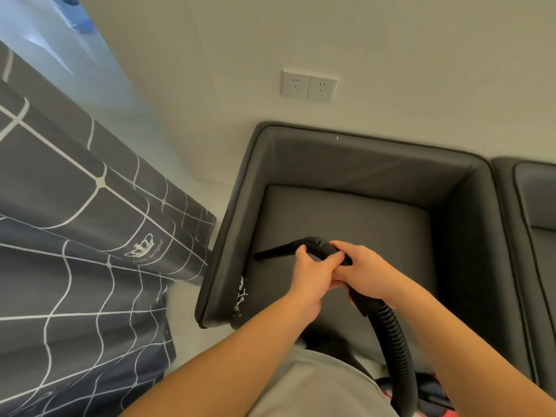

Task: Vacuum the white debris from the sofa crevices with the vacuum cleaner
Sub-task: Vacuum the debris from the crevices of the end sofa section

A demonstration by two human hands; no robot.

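Observation:
A dark grey sofa seat (361, 218) fills the middle of the head view. White debris (240, 293) lies in the crevice between the seat cushion and the left armrest, near the front. A black vacuum nozzle (276, 250) points left over the cushion, its tip just above and behind the debris. Both hands hold the vacuum's curved black handle: my left hand (313, 275) grips it from the left, my right hand (364, 272) from the right. The ribbed black hose (394, 335) runs down toward the lower right.
A dark curtain (75, 236) with white web lines hangs at the left beside the armrest (222, 251). Two wall sockets (308, 85) sit above the sofa back. A second sofa seat (535, 206) adjoins on the right. Pale floor (183, 299) shows between curtain and sofa.

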